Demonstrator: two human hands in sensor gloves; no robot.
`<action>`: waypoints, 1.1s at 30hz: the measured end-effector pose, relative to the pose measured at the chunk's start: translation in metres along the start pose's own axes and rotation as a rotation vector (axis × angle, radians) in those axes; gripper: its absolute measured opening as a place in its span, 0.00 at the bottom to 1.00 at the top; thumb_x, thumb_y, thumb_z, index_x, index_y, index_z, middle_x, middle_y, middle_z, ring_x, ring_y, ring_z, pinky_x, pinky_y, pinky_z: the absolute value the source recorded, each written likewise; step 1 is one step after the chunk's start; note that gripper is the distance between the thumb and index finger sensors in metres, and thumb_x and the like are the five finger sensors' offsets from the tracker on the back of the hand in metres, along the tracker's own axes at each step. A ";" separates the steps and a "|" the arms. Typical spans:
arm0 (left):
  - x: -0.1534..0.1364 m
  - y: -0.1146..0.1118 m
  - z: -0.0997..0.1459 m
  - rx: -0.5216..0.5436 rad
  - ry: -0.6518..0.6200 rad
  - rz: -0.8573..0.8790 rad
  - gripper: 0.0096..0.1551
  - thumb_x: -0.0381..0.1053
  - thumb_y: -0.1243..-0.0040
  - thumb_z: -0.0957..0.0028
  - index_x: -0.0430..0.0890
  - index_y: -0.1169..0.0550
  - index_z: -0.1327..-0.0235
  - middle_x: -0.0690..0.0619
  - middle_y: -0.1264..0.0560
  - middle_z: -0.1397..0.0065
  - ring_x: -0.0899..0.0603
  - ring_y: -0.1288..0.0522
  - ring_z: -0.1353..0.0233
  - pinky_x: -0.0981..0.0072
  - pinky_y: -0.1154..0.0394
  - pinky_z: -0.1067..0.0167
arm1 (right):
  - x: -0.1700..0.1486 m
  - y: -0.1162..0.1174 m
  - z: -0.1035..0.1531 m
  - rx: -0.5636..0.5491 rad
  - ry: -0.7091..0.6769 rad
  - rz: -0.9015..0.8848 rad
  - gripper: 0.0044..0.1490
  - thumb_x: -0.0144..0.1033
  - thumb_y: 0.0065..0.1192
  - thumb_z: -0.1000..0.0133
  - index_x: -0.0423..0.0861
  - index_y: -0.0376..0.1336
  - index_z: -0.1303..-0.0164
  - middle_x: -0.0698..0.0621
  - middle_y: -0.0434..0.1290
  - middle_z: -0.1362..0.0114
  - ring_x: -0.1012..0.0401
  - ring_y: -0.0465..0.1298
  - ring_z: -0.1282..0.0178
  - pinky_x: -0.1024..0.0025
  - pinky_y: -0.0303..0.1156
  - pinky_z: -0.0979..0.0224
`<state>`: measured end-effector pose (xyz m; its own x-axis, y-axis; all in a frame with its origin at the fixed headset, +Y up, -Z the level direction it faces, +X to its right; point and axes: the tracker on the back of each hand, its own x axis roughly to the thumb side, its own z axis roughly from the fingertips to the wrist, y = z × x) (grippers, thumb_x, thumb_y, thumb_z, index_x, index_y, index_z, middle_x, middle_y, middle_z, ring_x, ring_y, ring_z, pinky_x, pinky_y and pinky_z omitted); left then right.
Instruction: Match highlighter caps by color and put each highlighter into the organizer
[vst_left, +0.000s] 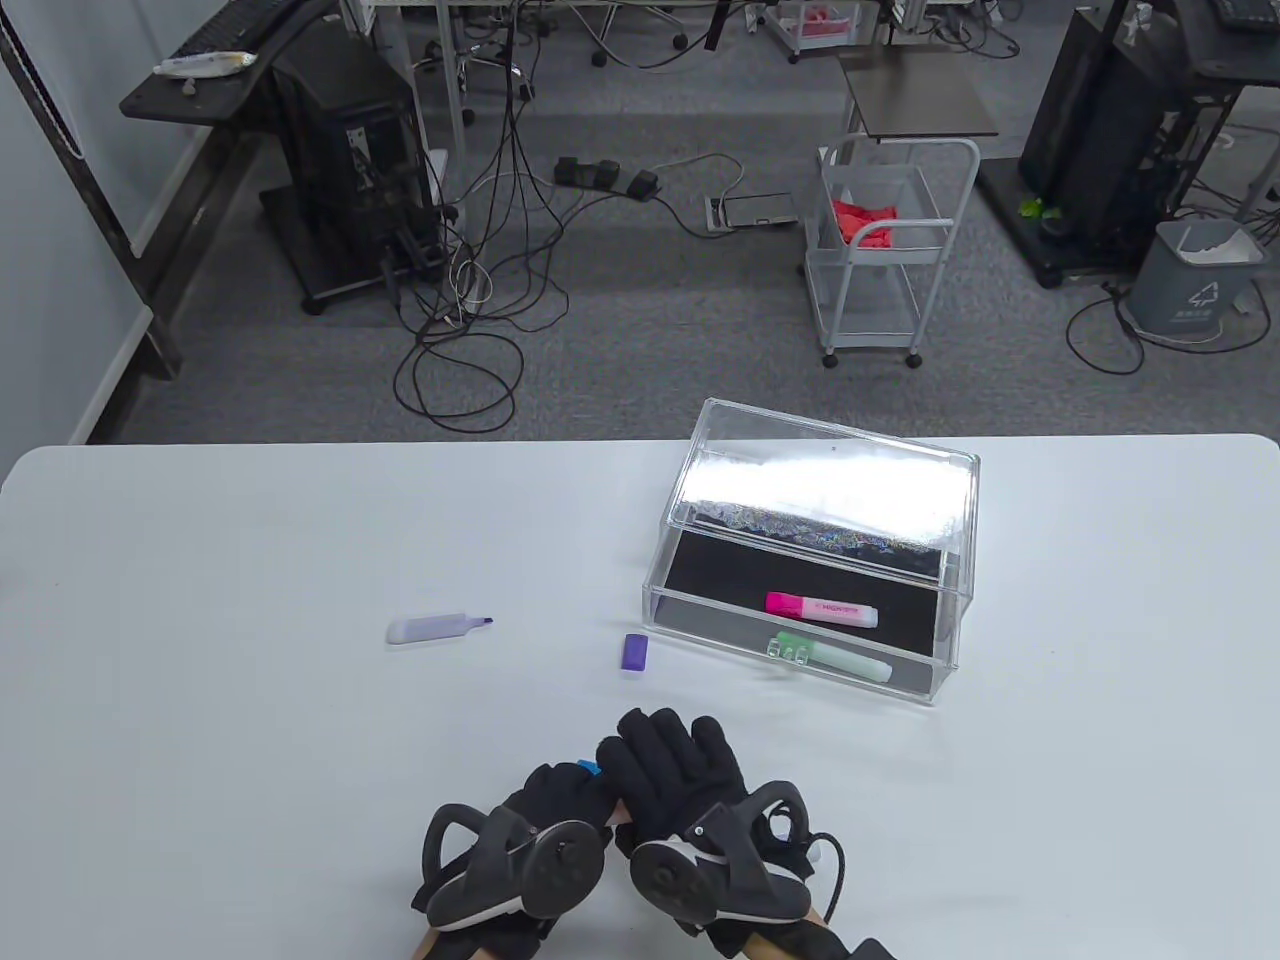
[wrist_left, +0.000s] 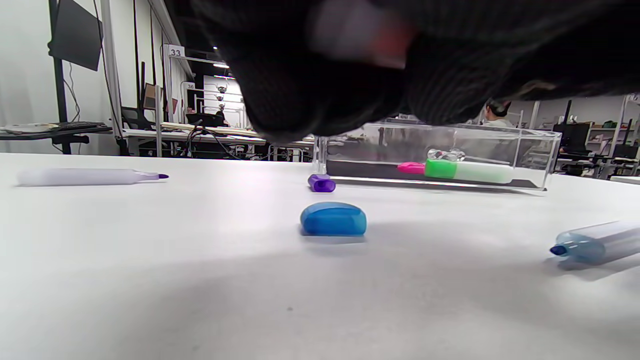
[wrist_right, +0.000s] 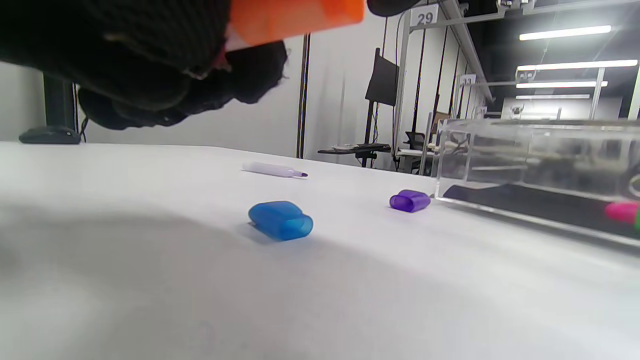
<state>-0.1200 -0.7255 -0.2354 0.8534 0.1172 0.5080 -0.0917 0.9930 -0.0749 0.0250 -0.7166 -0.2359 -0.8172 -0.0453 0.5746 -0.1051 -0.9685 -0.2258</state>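
Note:
Both gloved hands meet at the table's near edge. My left hand (vst_left: 545, 805) and right hand (vst_left: 672, 768) hold an orange highlighter between them; in the right wrist view its orange cap end (wrist_right: 297, 17) shows under my right fingers, in the left wrist view its barrel (wrist_left: 345, 30) is blurred. A blue cap (wrist_left: 333, 219) lies just ahead of the hands, with an uncapped blue highlighter (wrist_left: 595, 242) to its right. Farther out lie a purple cap (vst_left: 635, 651) and an uncapped purple highlighter (vst_left: 435, 627). The clear organizer (vst_left: 955, 610) holds a pink highlighter (vst_left: 820, 607) and a green highlighter (vst_left: 830, 658).
The organizer's clear lid (vst_left: 830, 480) stands raised at the back, its open side facing me. The white table (vst_left: 250, 760) ends behind the box. Beyond it are a wire cart (vst_left: 885, 250), cables and desks on the floor.

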 end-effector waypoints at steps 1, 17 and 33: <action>0.001 0.000 0.000 0.005 -0.006 0.002 0.31 0.53 0.38 0.35 0.51 0.32 0.19 0.52 0.30 0.26 0.48 0.19 0.38 0.63 0.14 0.38 | 0.002 0.001 0.000 -0.001 0.001 0.023 0.55 0.45 0.66 0.51 0.47 0.38 0.25 0.40 0.43 0.17 0.43 0.52 0.17 0.32 0.47 0.22; -0.004 0.002 -0.001 0.014 0.042 0.129 0.36 0.55 0.42 0.34 0.44 0.36 0.17 0.47 0.33 0.24 0.45 0.20 0.36 0.61 0.15 0.36 | 0.004 0.008 -0.004 0.032 0.096 0.164 0.44 0.37 0.56 0.49 0.41 0.45 0.25 0.35 0.57 0.20 0.41 0.66 0.23 0.33 0.56 0.25; -0.053 0.001 0.017 -0.041 0.233 -0.027 0.48 0.69 0.49 0.35 0.49 0.50 0.10 0.47 0.49 0.11 0.30 0.44 0.10 0.33 0.44 0.18 | -0.055 0.007 -0.010 0.136 0.295 0.140 0.32 0.38 0.54 0.48 0.51 0.54 0.32 0.47 0.68 0.34 0.51 0.71 0.37 0.41 0.63 0.31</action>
<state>-0.1741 -0.7309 -0.2477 0.9512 0.0784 0.2984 -0.0503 0.9936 -0.1008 0.0635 -0.7181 -0.2774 -0.9488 -0.1266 0.2892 0.0798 -0.9825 -0.1683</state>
